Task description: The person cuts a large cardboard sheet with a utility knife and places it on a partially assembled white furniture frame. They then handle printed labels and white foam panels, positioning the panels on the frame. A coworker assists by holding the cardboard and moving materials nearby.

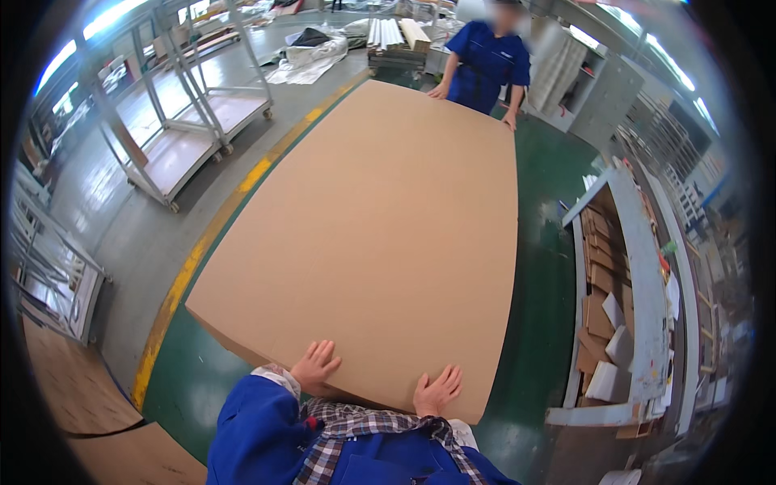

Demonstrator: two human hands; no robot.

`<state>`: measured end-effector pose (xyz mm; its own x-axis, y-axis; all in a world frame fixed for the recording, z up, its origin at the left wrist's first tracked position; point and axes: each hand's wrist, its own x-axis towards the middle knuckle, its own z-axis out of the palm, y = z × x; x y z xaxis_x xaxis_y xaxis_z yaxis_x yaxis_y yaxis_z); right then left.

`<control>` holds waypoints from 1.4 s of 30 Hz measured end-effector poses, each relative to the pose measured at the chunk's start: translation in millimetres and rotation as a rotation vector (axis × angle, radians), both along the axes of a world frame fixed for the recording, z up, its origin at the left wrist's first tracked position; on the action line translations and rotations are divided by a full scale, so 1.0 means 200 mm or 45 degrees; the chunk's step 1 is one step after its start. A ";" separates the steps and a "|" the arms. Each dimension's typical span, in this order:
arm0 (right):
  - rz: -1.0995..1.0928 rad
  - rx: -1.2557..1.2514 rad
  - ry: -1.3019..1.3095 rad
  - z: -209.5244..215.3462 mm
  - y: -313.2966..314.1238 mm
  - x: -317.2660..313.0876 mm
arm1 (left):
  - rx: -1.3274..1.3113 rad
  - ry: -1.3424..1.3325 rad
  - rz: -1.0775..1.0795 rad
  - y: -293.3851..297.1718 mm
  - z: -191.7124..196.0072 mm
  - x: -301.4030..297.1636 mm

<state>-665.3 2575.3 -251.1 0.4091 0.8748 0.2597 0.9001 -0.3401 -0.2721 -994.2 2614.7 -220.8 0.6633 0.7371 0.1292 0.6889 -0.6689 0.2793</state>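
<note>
Plainly, the large brown cardboard carton (380, 234) fills the middle of my view, its flat top spreading from 6 o'clock up to between 12 and 1; what bears it underneath is hidden from me. My left grip (317, 365) lies at 7 o'clock and my right grip (436, 391) between 5 and 6, both palm-down near the close edge, fingers straight and a little apart, clamped on nothing I can see. With nothing visibly hooked under the board, a hard push could, I judge, make my palms skid, and leaning there might dent the panel. My plaid cloth (364, 416) sits right by that edge and might snag.

At 1 o'clock a co-worker (489, 65) has both hands at the far end; if we pushed out of step, the carton could slew and crumple a corner.

Toward 10 o'clock, past the yellow floor line (252, 175), a wheeled cart (179, 158) could knock the carton's side should it swing wide. At 4 o'clock the grey rack (647, 356), holding cardboard offcuts (596, 315), poses the same risk. Cardboard sheets (77, 380) lie low at 8 o'clock; a careless step onto them might slip.
</note>
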 end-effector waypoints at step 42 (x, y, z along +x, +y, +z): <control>-1.376 -0.562 1.373 -0.86 -3.07 2.36 | 0.426 0.085 -0.446 -0.48 -0.75 3.04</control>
